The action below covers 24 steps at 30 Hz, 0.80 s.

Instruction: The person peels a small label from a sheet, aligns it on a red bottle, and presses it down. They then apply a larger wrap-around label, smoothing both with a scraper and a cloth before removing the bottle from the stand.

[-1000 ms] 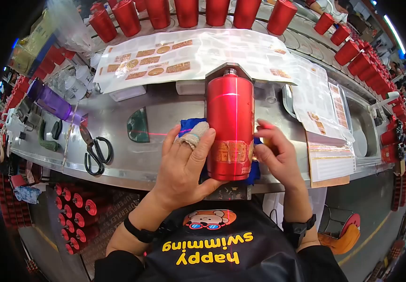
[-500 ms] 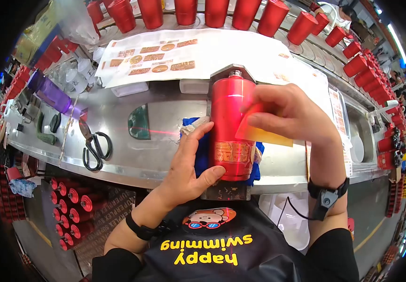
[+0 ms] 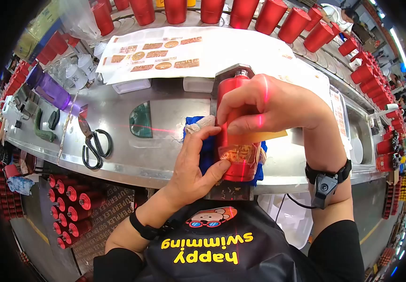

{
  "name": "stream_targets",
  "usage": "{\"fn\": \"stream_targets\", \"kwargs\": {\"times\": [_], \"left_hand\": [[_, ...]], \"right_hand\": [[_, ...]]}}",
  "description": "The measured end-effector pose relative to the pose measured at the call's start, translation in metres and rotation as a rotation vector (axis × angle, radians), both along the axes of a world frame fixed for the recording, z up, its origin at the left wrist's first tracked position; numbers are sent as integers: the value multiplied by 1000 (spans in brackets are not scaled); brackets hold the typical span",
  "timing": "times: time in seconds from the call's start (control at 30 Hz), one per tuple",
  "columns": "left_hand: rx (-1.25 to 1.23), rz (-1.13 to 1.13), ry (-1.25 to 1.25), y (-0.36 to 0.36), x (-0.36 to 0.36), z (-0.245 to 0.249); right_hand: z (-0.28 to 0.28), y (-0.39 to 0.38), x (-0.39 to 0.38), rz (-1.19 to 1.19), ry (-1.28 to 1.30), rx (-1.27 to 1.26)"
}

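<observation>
A red metal bottle (image 3: 239,175) lies in a dark metal stand (image 3: 231,193), its silver neck pointing away from me. Low on the bottle is a gold decal with characters (image 3: 244,153). My left hand (image 3: 191,164) grips the bottle's left side, its thumb by the decal and its fingertips higher up. A yellow-orange scraper (image 3: 258,137) is pinched in my right hand (image 3: 278,103), with its edge against the bottle just above the decal. The right fingers cover much of the bottle's upper part. Blue cloth (image 3: 206,157) shows under the bottle.
A white decal sheet (image 3: 212,49) spreads behind the stand. Black-handled scissors (image 3: 95,145), a dark green scraper (image 3: 141,120) and a purple bottle (image 3: 47,89) lie to the left. Red bottles (image 3: 211,10) line a conveyor at the back. A sink (image 3: 360,134) is at right.
My right hand has moved left across the bottle with the scraper, and its edge now sits closer to the decal. The decal appears shifted or turned slightly. Red bottles on the conveyor have moved along.
</observation>
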<state>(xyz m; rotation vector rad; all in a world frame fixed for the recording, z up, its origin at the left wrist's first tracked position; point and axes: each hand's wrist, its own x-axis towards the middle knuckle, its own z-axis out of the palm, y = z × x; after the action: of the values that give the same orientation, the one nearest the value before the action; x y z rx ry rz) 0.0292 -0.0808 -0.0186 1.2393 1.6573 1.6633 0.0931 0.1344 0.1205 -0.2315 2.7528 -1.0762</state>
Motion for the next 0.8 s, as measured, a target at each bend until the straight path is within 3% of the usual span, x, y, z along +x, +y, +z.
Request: {"fn": "stream_targets", "kwargs": {"times": [0.13, 0.2, 0.33, 0.43, 0.57, 0.6, 0.7, 0.8], "left_hand": [[-21, 59, 107, 2, 1, 10], [-32, 74, 259, 5, -2, 13], [44, 102, 310, 9, -3, 22], [17, 75, 441, 10, -6, 38], [74, 34, 600, 18, -5, 69], [74, 22, 633, 19, -4, 75], [42, 23, 682, 21, 0, 79], [-14, 42, 646, 18, 0, 76]], "right_hand": [[-5, 5, 10, 11, 49, -177], [-11, 7, 25, -94, 162, -296], [-37, 4, 73, -376, 227, -625], [-65, -10, 102, -662, 368, -612], [-99, -27, 122, -828, 518, -552], [-103, -28, 127, -815, 522, -422], [-112, -43, 124, -865, 595, -570], [-115, -43, 122, -808, 620, -400]]}}
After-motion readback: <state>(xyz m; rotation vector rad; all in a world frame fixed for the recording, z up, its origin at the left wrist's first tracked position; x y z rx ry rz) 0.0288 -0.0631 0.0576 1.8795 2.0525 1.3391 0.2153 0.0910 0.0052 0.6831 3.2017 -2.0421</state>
